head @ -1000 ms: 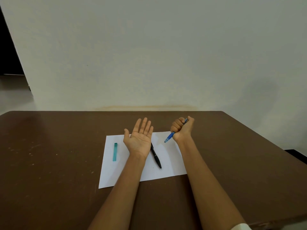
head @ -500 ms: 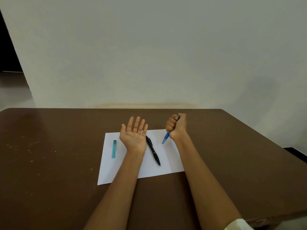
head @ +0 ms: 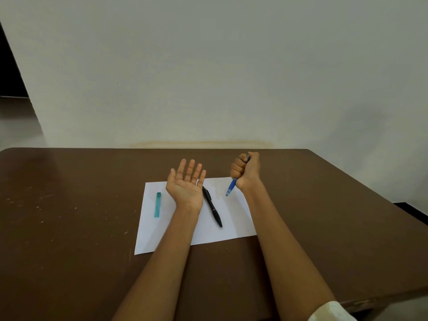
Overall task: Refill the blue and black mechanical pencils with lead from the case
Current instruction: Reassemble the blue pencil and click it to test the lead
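Observation:
My right hand is a fist around the blue mechanical pencil, whose tip points down and left above the white paper. My left hand is held palm up with fingers spread and nothing in it. The black mechanical pencil lies on the paper just right of my left wrist, tip toward me. The teal lead case lies on the paper's left part, apart from both hands.
The paper lies on a brown table that has light scuff marks on its left side. A pale wall rises behind the table's far edge. The table's right edge slants down at the right, with dark floor beyond.
Both hands shifted slightly left and back in the view as the camera moved; the left palm stays open and the right fist keeps the blue pencil.

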